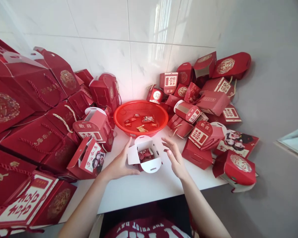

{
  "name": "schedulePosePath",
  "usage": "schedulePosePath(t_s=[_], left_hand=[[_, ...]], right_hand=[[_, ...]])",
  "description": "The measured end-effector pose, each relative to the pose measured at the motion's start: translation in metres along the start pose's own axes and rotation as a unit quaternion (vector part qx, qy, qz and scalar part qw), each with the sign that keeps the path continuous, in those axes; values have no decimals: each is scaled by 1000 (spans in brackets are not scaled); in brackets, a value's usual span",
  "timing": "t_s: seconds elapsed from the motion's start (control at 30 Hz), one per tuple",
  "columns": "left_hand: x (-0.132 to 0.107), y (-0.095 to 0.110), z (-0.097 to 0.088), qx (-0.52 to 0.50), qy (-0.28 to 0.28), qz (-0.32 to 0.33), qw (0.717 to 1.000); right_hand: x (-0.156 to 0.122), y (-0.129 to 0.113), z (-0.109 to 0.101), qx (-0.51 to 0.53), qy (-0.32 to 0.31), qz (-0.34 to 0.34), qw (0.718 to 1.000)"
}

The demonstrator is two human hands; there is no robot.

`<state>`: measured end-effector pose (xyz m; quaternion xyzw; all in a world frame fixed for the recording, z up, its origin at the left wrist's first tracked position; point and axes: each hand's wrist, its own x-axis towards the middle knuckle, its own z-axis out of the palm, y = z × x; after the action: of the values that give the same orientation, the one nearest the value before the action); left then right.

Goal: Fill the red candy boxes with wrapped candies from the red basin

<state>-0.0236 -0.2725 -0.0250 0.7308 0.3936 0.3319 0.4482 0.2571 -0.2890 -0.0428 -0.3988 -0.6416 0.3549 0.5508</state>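
The open box (152, 166) stands on the table (139, 191) between both hands, filled in part with wrapped packets (144, 154), its flaps not yet folded shut. The left hand (121, 162) curves wide around its left side (whether it presses, I cannot tell); the right hand (176, 158) has fingers spread, apart from it. Loose packets (148, 119) lie in the red basket (141, 102).
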Motion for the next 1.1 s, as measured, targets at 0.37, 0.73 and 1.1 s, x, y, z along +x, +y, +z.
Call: schedulePosePath(t_s=[0.37,0.73,1.1], left_hand=[[3,-13,18,-241,209,-163,934],[7,-1,53,-241,249,-65,936],[-10,21,43,182,156,34,970]], right_hand=[[-31,27,3,28,-27,28,999],[-16,0,15,-32,-155,-41,986],[-22,9,58,58,17,79,995]])
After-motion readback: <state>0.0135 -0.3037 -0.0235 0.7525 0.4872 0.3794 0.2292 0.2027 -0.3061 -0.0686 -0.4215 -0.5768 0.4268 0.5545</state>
